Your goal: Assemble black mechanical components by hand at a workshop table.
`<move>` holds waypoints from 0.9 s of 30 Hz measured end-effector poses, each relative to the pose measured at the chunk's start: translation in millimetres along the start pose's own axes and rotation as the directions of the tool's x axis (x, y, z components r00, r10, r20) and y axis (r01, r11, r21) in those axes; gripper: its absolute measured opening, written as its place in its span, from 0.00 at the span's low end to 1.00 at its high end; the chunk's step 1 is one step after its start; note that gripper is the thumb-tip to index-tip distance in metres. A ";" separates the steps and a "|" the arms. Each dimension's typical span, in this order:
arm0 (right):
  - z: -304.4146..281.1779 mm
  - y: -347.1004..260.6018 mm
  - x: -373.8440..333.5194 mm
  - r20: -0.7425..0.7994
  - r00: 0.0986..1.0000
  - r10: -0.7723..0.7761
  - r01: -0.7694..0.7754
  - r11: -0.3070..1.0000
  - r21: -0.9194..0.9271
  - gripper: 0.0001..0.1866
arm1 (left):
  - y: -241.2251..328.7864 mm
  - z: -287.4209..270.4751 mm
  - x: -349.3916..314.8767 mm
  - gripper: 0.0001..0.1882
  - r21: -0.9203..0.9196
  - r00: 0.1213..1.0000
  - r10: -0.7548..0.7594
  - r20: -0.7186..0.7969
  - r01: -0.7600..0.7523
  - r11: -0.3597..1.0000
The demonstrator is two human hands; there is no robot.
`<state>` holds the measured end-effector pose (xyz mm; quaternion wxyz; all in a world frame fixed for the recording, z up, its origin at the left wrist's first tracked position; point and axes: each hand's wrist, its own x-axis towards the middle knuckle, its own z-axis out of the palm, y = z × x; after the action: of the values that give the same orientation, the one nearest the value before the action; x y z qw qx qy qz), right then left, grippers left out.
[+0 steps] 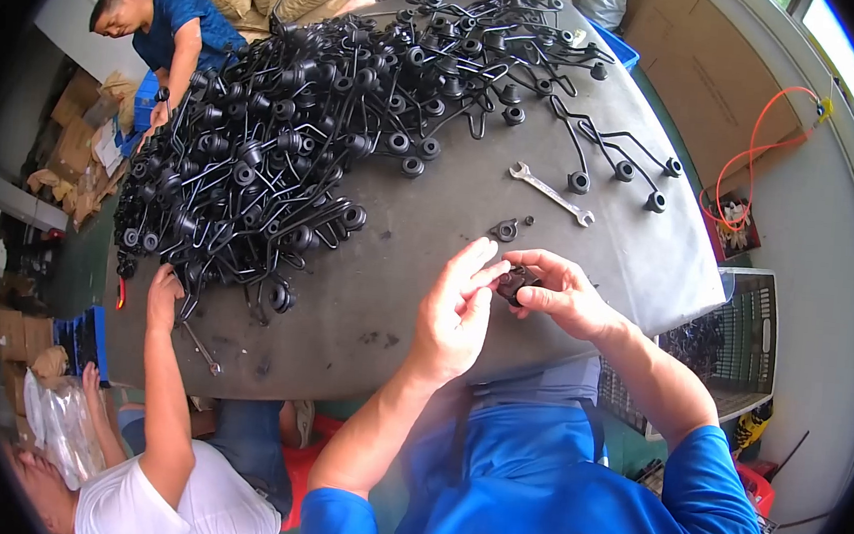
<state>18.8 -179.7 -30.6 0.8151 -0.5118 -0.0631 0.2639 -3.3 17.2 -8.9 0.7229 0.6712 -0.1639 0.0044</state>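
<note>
My right hand [567,296] grips a small dark part [514,285] between thumb and fingers above the near side of the table. Its exact kind is partly hidden by the fingers. My left hand [451,319] is held up just left of it, fingers stretched out and their tips close to or touching the part. A little beyond my hands lie a small black ring-shaped piece [505,230] and a tiny dark piece [529,221] like a nut. Farther back rests a silver double-ended wrench [551,193].
A large heap of black bent rods with round bushings [286,145] covers the table's left and far side. Several loose rods [623,170] lie at the right. A grey crate [743,332] stands beside the table. Co-workers sit left; one's hand [165,297] is near another wrench [202,350].
</note>
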 end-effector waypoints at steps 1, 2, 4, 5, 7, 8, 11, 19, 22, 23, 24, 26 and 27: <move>-0.8 -1.4 -1.4 -0.004 1.000 -0.003 0.003 1.000 0.003 0.28 | 1.8 1.8 1.2 0.26 0.011 1.000 0.006 0.009 -0.006 1.000; -2.0 -3.1 -2.5 -0.002 1.000 0.004 -0.004 1.000 -0.005 0.28 | 1.9 3.3 1.8 0.26 0.012 1.000 0.005 0.015 -0.005 1.000; -5.0 -5.8 -4.1 -0.010 1.000 0.001 -0.001 1.000 -0.014 0.27 | -0.1 5.7 6.1 0.25 -0.025 0.999 0.021 0.035 -0.020 0.999; -6.1 -5.9 -5.2 -0.015 1.000 0.011 -0.012 0.997 -0.075 0.26 | -0.4 5.8 5.8 0.25 -0.027 0.999 0.024 0.047 -0.023 0.999; -15.0 -7.7 -11.1 -0.034 0.999 0.036 -0.040 0.992 -0.119 0.22 | -3.6 5.9 5.7 0.24 -0.001 0.995 -0.051 0.084 0.051 0.999; -21.4 -8.7 -15.4 -0.052 0.998 0.023 -0.029 0.992 -0.121 0.22 | -6.5 6.9 10.4 0.24 -0.008 0.993 -0.044 0.105 0.045 0.999; -39.7 -17.5 -33.4 -0.161 0.984 -0.072 0.024 0.960 -0.279 0.19 | -15.4 2.5 22.8 0.24 0.293 0.993 -0.082 0.087 0.054 0.955; -114.4 -72.6 -89.5 -0.524 0.727 -0.444 -0.188 0.606 -0.773 0.21 | -54.1 5.2 70.2 0.24 0.742 0.974 0.031 0.223 -0.190 0.643; -134.1 -83.0 -101.6 -0.639 0.673 -0.373 -0.413 0.528 -0.742 0.26 | -63.1 23.1 79.6 0.24 0.778 0.962 0.103 0.253 -0.265 0.570; -138.3 -82.6 -101.8 -0.633 0.672 -0.384 -0.438 0.483 -0.758 0.26 | -65.3 30.0 81.6 0.23 0.787 0.962 0.133 0.239 -0.272 0.554; -140.5 -83.9 -101.9 -0.629 0.671 -0.394 -0.464 0.438 -0.770 0.27 | -67.2 33.9 83.7 0.23 0.785 0.959 0.130 0.251 -0.280 0.553; -141.8 -86.7 -96.5 -0.605 0.671 -0.428 -0.464 0.394 -0.793 0.27 | -72.6 41.0 88.1 0.18 0.862 0.965 0.090 0.247 -0.261 0.435; -144.5 -88.2 -93.4 -0.545 0.682 -0.487 -0.431 0.335 -0.838 0.27 | -75.3 43.2 90.5 0.18 0.858 0.961 0.087 0.264 -0.275 0.434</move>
<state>25.3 -371.4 -6.1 0.3167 -0.9388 0.1172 -0.0681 89.5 -51.6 -58.0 0.2436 0.9246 -0.2729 0.1063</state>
